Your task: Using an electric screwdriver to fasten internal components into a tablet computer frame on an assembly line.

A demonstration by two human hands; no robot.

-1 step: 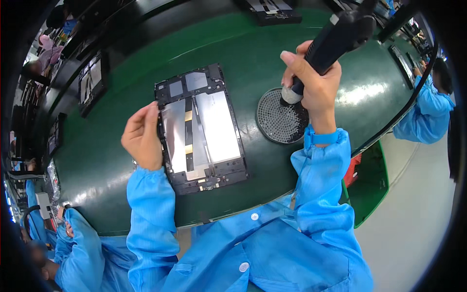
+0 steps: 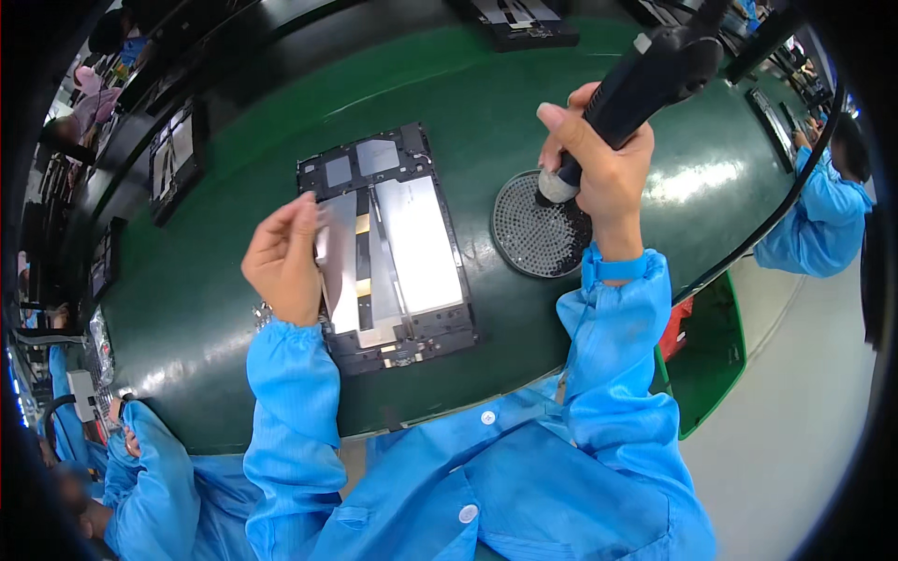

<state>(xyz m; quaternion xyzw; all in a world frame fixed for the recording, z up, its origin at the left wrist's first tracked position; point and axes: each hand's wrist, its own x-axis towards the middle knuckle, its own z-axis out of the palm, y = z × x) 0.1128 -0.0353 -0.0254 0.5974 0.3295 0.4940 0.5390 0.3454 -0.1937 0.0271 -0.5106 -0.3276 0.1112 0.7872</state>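
Observation:
An opened tablet body (image 2: pixel 416 248), a black frame around silvery panels with dark strips, lies on the green table in front of me. By its upper left edge is my left hand (image 2: pixel 283 266), thumb and fingers pinched together; whatever they pinch is too small to make out. My right hand (image 2: pixel 610 178) is wrapped round a black electric screwdriver (image 2: pixel 636 98) with a whitish collar near its tip. Its lower end points down onto a round grey screw tray (image 2: pixel 522 229) full of small holes, right of the tablet. Dark screws lie in the tray's right part.
Small metal bits (image 2: pixel 262 316) lie beside my left wrist. Another opened tablet (image 2: pixel 176 161) rests at the far left, and one (image 2: pixel 524 23) at the back. A green bin (image 2: pixel 716 360) stands below the table's right edge. Co-workers in blue sit at lower left (image 2: pixel 164 467) and right (image 2: pixel 814 224).
My left hand has shifted slightly to the right, its fingertips now over the tablet's left edge. My right hand and the screwdriver have barely moved.

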